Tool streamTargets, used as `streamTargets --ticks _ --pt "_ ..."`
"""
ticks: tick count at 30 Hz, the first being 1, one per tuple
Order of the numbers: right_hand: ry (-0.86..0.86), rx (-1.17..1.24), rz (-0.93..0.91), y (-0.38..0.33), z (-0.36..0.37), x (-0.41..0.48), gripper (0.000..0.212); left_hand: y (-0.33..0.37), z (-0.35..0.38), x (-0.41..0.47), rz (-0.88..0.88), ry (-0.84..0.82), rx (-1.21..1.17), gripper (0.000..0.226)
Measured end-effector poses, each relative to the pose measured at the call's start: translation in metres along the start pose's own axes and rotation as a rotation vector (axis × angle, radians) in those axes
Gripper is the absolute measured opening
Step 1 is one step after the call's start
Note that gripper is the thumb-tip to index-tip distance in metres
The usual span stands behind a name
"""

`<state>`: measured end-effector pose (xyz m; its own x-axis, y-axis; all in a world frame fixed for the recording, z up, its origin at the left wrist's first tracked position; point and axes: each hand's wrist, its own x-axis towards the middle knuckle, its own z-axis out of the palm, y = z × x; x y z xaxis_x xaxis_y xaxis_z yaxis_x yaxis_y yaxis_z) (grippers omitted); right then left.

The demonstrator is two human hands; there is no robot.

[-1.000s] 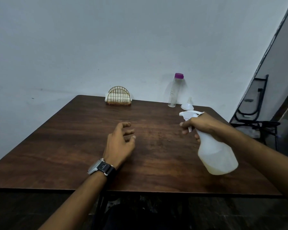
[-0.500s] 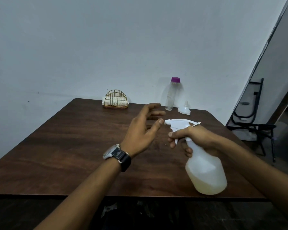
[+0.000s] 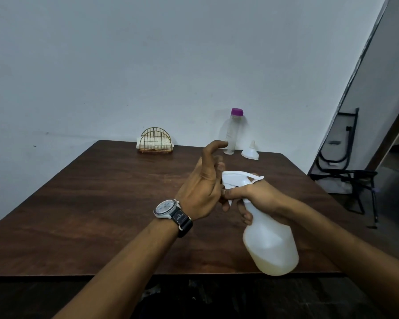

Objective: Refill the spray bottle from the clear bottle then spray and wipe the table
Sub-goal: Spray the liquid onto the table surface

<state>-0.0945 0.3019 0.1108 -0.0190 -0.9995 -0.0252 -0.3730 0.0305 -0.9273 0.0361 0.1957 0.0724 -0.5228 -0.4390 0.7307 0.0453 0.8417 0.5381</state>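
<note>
Right hand (image 3: pixel 260 196) clenched round the neck of the spray bottle (image 3: pixel 270 245), held tilted over the bench (image 3: pixel 101 203). Left hand (image 3: pixel 203 189) has closed in since 0.5 s ago, fingers now at the nozzle; pinching or just touching, can't tell. Clear bottle (image 3: pixel 232 134) stands capped beyond the left hand.

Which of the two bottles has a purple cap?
The clear bottle, far back on the table; the spray bottle in the right hand has a white trigger top.
</note>
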Motion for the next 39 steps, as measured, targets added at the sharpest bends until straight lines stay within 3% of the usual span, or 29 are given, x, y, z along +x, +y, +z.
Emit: streamTargets --ticks 5,8,11,13,15,23,35,39 --pt "0.004 -0.076 0.031 -0.001 -0.003 -0.002 0.02 0.003 -0.005 0.009 -0.222 -0.07 -0.118 0.037" --pt "0.037 -0.158 0.042 -0.002 -0.005 -0.002 0.014 0.005 -0.009 0.014 -0.322 -0.128 -0.075 0.046" --pt "0.121 -0.205 0.105 -0.001 -0.014 0.003 0.009 -0.005 -0.014 0.012 -0.391 0.012 -0.03 0.052" --pt "0.172 -0.193 0.193 0.001 -0.023 0.007 0.015 -0.016 -0.021 0.009 -0.457 0.134 -0.021 0.046" --pt "0.211 -0.166 0.282 0.002 -0.028 0.012 0.008 -0.023 -0.03 0.002 -0.507 0.186 0.007 0.043" --pt "0.378 -0.225 0.456 0.014 -0.032 0.033 0.011 -0.049 -0.057 -0.031 -0.611 0.2 0.084 0.045" --pt "0.293 -0.127 0.31 0.007 -0.025 0.043 0.007 -0.056 -0.058 -0.047 -0.627 0.17 0.107 0.039" --pt "0.346 -0.246 0.457 0.014 -0.022 0.048 0.034 -0.056 -0.058 -0.049 -0.633 0.159 0.092 0.04"
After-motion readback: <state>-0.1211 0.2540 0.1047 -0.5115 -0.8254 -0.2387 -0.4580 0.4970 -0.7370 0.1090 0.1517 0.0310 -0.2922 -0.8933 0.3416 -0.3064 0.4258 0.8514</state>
